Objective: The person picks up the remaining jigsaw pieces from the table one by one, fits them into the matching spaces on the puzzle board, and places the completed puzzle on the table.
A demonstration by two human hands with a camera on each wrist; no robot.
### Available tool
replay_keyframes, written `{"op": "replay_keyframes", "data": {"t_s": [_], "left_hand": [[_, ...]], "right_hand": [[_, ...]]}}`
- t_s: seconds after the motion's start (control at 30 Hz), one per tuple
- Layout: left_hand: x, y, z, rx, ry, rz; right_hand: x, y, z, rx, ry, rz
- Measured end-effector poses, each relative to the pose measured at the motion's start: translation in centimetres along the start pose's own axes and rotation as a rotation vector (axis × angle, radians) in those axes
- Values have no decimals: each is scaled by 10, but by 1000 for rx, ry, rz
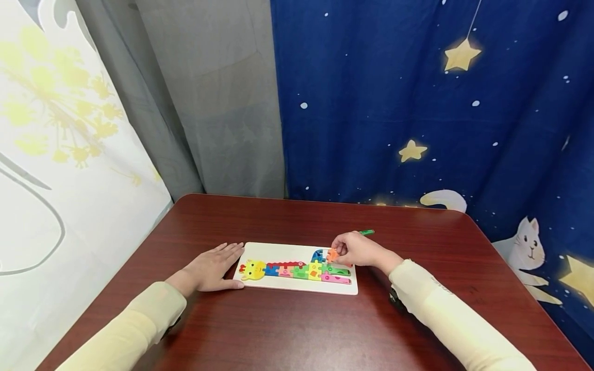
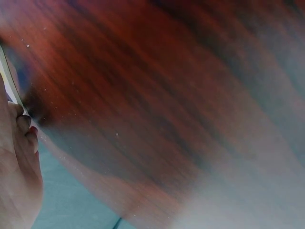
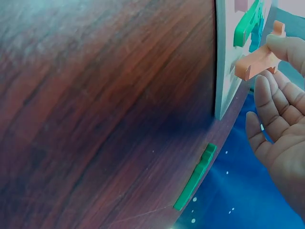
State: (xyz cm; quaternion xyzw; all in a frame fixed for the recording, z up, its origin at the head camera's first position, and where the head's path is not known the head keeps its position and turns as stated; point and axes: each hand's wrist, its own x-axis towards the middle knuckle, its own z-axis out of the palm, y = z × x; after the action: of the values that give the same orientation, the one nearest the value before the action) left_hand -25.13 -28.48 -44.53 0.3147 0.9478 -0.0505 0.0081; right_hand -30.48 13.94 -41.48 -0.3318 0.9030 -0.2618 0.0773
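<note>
A white puzzle board point(image 1: 283, 251) lies on the table, carrying a giraffe of coloured, numbered pieces with a yellow head point(image 1: 252, 270) at the left. My right hand point(image 1: 362, 249) pinches an orange puzzle piece point(image 3: 257, 63) between thumb and fingers, over the board's upper right part. Close to that piece are a blue piece point(image 1: 318, 255) and the green leg piece point(image 3: 247, 26). At the board's left end my left hand point(image 1: 213, 268) rests flat, fingers straight, touching its edge. Only part of the left hand point(image 2: 19, 167) shows in the left wrist view.
Behind the right hand, a loose green piece point(image 3: 195, 177) lies on the dark red-brown table point(image 1: 297, 330). A blue star-patterned curtain point(image 1: 362, 103) and a grey one point(image 1: 223, 103) hang beyond the far edge. A white printed cloth point(image 1: 69, 206) hangs at the left.
</note>
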Motion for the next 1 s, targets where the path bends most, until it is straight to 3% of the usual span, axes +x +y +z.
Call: {"op": "replay_keyframes", "data": {"t_s": [0.3,0.57,1.0], "left_hand": [[0,2,-3,-5,-13,-8],[-1,3,-5,-15,32,23],[0,3,-5,-16,12,17]], "right_hand": [[5,-1,3,-42,-6,5],[7,-4,0,-59,-27,-5],[10,-2,6,-85,-49,-8]]}}
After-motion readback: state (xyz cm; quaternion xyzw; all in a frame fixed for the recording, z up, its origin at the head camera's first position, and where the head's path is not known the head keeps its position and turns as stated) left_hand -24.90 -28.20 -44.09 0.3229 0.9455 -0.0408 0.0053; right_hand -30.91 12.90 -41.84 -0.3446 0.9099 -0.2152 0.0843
